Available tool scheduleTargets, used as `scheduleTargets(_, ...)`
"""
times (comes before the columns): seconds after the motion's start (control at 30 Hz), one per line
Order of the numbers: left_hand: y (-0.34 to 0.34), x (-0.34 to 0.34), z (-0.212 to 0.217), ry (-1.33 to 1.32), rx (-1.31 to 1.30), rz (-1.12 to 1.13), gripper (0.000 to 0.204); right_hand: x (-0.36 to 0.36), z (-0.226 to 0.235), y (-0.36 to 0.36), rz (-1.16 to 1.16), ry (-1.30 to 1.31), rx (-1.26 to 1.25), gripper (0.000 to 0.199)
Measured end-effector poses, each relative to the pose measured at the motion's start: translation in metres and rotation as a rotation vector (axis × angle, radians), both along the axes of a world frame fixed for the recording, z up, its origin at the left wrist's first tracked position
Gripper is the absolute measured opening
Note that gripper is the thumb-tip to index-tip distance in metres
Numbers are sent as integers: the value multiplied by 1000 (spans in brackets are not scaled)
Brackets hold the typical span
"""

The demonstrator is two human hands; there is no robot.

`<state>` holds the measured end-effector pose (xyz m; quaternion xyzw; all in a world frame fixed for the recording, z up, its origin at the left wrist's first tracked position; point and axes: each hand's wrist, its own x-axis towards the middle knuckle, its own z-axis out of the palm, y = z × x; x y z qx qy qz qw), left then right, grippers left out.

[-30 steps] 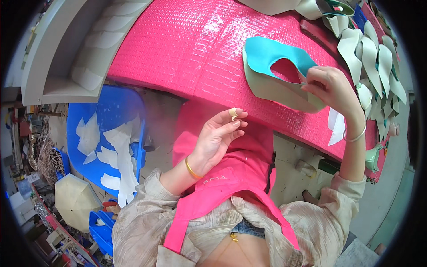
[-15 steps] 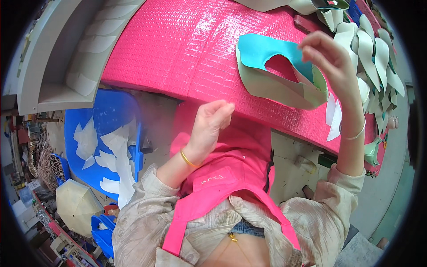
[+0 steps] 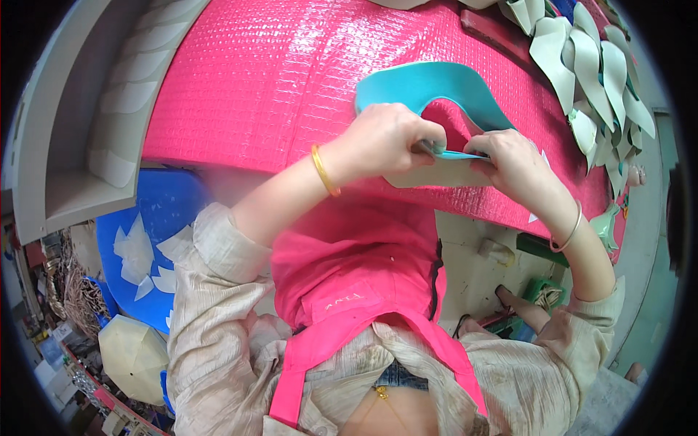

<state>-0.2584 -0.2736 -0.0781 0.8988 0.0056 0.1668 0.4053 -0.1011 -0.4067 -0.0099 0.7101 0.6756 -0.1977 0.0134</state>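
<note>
Both hands, left hand (image 3: 385, 138) and right hand (image 3: 512, 163), pinch turquoise cut piece (image 3: 429, 87) over pink desk (image 3: 269, 80); pale cut pieces (image 3: 589, 65) stacked right, blue bin (image 3: 156, 218) below-left.

You sit in a small workshop where shaped pieces are cut and put together by hand. The table (image 3: 240, 80) in front of you is covered in pink textured sheeting, a row of pale cut pieces (image 3: 596, 73) overlaps along its far right edge, a blue crate (image 3: 145, 218) of white offcuts stands at your left, and you wear a pink apron (image 3: 349, 291).
</note>
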Motion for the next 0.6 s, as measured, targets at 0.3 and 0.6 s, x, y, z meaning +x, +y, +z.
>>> scheduleTargets(0.3,-25,2,-12,-163,-2,283,13,-12,-20,-22,26,-275,452,7)
scheduleTargets(0.6,-7,24,29,-241,736,348,6,14,-25,-4,35,-365,754,10)
